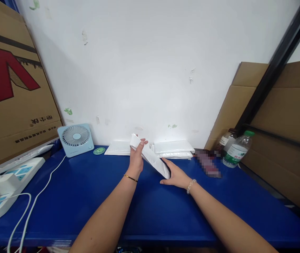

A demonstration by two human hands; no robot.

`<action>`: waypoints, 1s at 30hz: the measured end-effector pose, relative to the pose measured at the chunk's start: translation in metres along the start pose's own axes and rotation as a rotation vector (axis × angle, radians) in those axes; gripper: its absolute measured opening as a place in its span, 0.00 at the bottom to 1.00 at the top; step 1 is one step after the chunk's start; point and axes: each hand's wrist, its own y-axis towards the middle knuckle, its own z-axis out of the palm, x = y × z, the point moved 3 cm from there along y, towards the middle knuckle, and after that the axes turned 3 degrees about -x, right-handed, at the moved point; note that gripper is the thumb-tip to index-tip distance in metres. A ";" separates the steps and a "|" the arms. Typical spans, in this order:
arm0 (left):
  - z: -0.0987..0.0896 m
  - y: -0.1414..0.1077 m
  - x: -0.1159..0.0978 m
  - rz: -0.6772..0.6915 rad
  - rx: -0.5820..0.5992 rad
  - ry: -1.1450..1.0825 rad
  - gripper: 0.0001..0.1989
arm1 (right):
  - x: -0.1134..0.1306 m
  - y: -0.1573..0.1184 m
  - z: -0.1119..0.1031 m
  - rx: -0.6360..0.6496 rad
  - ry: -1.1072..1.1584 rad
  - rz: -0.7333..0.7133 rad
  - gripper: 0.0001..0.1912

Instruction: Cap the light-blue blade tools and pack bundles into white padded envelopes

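Left hand [136,159] pinching white packet [154,161] — right hand [177,175] half-curled, thumb spread, at packet's near right end, white stack [174,147] far on blue worktop [163,214]

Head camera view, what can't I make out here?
In the head view:
Left hand: some fingers hidden behind the long white packet.
Dark-capped bottle: partly hidden by the clear plastic bottle with green cap.
Reddish item on the right: blurred by pixelation.
Brown cardboard box with red print: cut off by left edge.
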 end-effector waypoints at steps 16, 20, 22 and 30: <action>0.020 0.006 -0.122 0.240 0.123 0.199 0.34 | 0.012 -0.002 0.002 0.146 -0.212 -0.067 0.32; 0.035 -0.003 -0.146 0.342 0.189 0.299 0.33 | 0.010 -0.002 0.002 0.157 -0.200 -0.083 0.31; 0.037 -0.003 -0.150 0.426 0.204 0.384 0.33 | 0.009 -0.002 0.001 0.161 -0.195 -0.089 0.31; -0.013 0.029 -0.083 0.209 0.284 1.317 0.40 | 0.013 -0.008 -0.003 0.250 -0.163 -0.121 0.33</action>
